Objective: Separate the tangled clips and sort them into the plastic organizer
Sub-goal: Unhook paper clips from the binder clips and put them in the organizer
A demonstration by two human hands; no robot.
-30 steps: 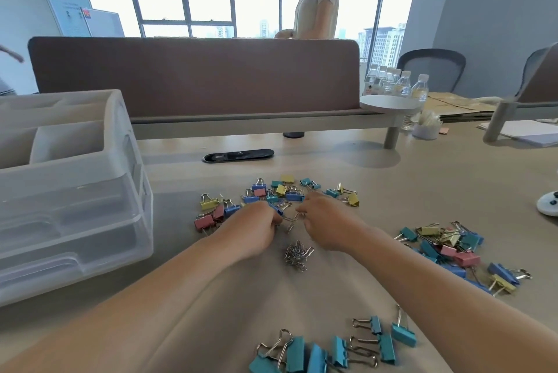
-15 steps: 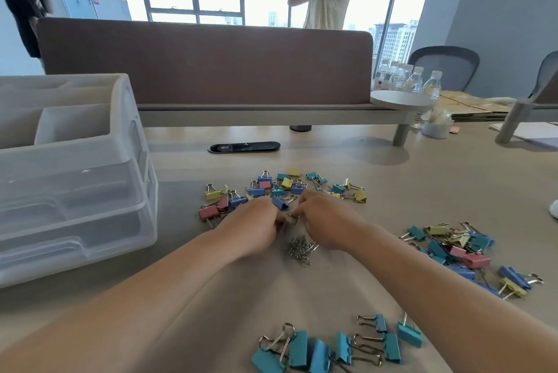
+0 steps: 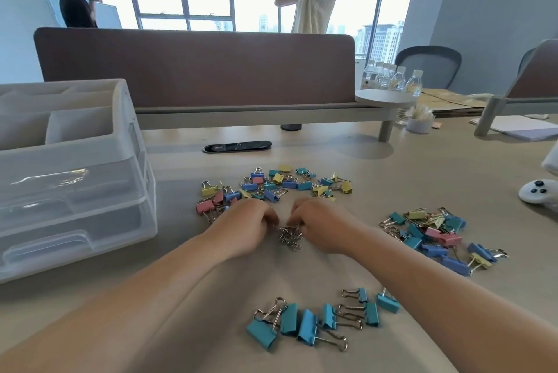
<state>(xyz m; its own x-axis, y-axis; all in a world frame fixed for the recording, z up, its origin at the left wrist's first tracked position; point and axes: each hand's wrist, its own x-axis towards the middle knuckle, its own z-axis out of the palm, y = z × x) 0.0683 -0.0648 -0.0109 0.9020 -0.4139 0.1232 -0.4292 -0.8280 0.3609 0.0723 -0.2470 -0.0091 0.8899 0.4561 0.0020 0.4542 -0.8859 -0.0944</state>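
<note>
Our left hand [image 3: 250, 226] and right hand [image 3: 317, 226] both have the grip curled tight on the top of the tangle [image 3: 290, 237]. It is a small knot of thin silver wire clips lying on the worktop [image 3: 422, 167] between them. The fingertips are tucked under the knuckles, so we cannot see just which loops they pinch.

We judge the risk lies in pulling. The springy wire loops hook through each other, so a hard tug could bend one. It could also free one with a snap and flick clips into the binder clips [image 3: 271, 185] just beyond the tangle. Those are folded painted metal with wire handles, which would snag stray loops.

The organizer [image 3: 90, 191], clear smooth plastic with drawers, stands well left of the tangle.
</note>
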